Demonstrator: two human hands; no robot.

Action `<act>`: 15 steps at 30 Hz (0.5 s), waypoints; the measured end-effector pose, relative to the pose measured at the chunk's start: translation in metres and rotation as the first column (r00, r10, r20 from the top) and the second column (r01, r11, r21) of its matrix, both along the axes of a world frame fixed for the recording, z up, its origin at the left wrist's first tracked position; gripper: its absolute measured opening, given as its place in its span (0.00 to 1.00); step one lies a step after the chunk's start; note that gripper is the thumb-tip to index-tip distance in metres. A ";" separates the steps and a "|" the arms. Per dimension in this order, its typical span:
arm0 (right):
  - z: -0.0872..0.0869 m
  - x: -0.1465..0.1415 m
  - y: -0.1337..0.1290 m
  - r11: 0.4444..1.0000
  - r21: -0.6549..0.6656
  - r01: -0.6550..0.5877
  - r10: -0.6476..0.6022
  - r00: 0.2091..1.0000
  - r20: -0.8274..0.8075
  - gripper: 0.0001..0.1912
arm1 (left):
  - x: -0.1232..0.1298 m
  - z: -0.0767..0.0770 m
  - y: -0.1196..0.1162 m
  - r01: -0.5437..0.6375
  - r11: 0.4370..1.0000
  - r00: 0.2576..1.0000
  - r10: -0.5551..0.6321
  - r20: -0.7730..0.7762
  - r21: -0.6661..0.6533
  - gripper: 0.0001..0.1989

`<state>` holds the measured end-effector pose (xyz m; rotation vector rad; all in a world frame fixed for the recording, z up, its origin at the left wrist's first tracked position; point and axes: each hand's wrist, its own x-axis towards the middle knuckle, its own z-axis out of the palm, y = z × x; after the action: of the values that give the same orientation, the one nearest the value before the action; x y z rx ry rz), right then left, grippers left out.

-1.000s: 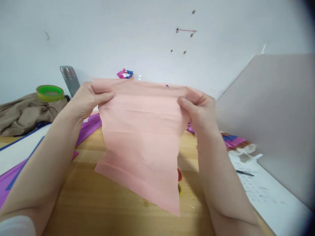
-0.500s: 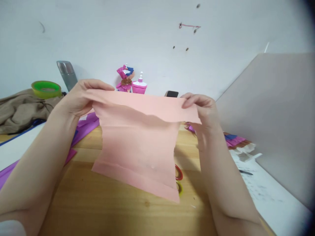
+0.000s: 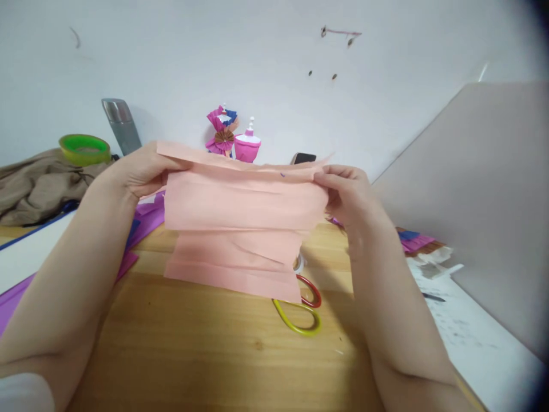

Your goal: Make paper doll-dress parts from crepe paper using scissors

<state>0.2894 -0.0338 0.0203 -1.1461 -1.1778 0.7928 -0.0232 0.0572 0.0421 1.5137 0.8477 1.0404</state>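
Observation:
A creased pink paper sheet (image 3: pixel 240 209) hangs between my hands above the wooden table, its top edge folded over and its side edges ragged. My left hand (image 3: pixel 148 170) pinches the upper left of the sheet. At the upper right, my right hand (image 3: pixel 345 186) grips it between thumb and fingers. Below the sheet's lower right corner lie scissors with red and yellow handles (image 3: pixel 319 323); the paper hides their blades. A small white round object (image 3: pixel 299 264) shows partly behind the paper's right edge.
Two small decorated dress forms (image 3: pixel 247 147) stand by the wall, with a dark phone (image 3: pixel 305 158) to their right. A green tape roll (image 3: pixel 84 150) on brown cloth (image 3: pixel 38 183) and a grey bottle (image 3: pixel 122 126) are at left. Purple paper (image 3: pixel 148 220) lies beside my left arm.
The sheet's top edge has been folded over differently, and its lower edge has risen. More of the scissor handles now shows. Both hands still hold the paper, and the view has shifted slightly.

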 end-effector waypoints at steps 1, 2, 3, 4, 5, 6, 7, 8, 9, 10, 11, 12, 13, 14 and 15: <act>-0.001 0.002 0.001 1.000 -0.016 -0.019 0.019 1.000 -0.004 0.09 | -0.001 -0.001 0.000 0.012 1.000 1.000 -0.012 0.006 -0.001 0.12; -0.002 0.004 0.001 0.999 -0.034 -0.039 0.039 0.999 0.000 0.10 | -0.001 -0.001 0.000 0.012 1.000 1.000 -0.012 0.005 -0.012 0.11; -0.004 0.005 0.002 0.998 -0.046 -0.047 0.047 0.999 0.011 0.12 | -0.001 -0.002 0.000 0.009 1.000 1.000 -0.009 -0.001 -0.027 0.11; -0.005 0.006 0.003 0.998 -0.053 -0.043 0.045 0.999 0.027 0.13 | 0.000 -0.003 0.000 0.006 0.999 1.000 -0.007 -0.012 -0.036 0.10; -0.007 0.006 0.003 0.998 -0.060 -0.034 0.037 0.998 0.047 0.15 | 0.001 -0.004 0.000 0.004 0.999 1.000 -0.005 -0.028 -0.033 0.10; -0.009 0.007 0.004 0.998 -0.062 -0.018 0.022 0.998 0.062 0.16 | 0.003 -0.004 0.000 -0.010 1.000 0.999 0.009 -0.048 -0.018 0.09; -0.010 0.007 0.005 0.997 -0.075 -0.015 0.021 0.997 0.078 0.17 | 0.004 -0.005 0.000 -0.027 1.000 0.997 0.028 -0.073 0.009 0.08; -0.012 0.008 0.006 0.997 -0.078 -0.017 0.024 0.995 0.095 0.18 | 0.005 -0.006 0.001 -0.038 0.999 0.994 0.042 -0.098 0.038 0.07; -0.013 0.008 0.006 0.997 -0.059 -0.042 0.047 0.995 0.086 0.18 | 0.005 -0.007 0.003 -0.025 0.998 0.994 0.031 -0.108 0.060 0.07; -0.014 0.009 0.006 0.995 -0.036 -0.090 0.092 0.995 0.049 0.17 | 0.004 -0.008 0.004 0.023 0.996 0.996 -0.015 -0.090 0.089 0.09; -0.014 0.009 0.006 0.995 -0.015 -0.103 0.103 0.993 0.049 0.16 | 0.002 -0.009 0.004 0.076 0.990 0.996 -0.068 -0.066 0.117 0.12; -0.015 0.009 0.005 0.995 -0.018 -0.101 0.103 0.991 0.085 0.16 | -0.001 -0.009 0.004 0.128 0.982 0.991 -0.122 -0.051 0.140 0.14; -0.015 0.010 0.003 0.994 -0.035 -0.107 0.111 0.984 0.137 0.15 | -0.005 -0.009 0.004 0.161 0.973 0.987 -0.156 -0.042 0.167 0.15; -0.016 0.010 0.001 0.991 -0.055 -0.120 0.128 0.972 0.194 0.16 | -0.008 -0.009 0.002 0.164 0.968 0.986 -0.159 -0.041 0.188 0.16; -0.017 0.010 0.000 0.986 -0.077 -0.151 0.166 0.954 0.251 0.17 | -0.011 -0.009 0.001 0.132 0.969 0.991 -0.126 -0.043 0.207 0.16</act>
<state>0.2990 -0.0339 0.0035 -1.2389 -1.4860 0.8204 -0.0344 0.0579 0.0330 1.7415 0.6657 1.0385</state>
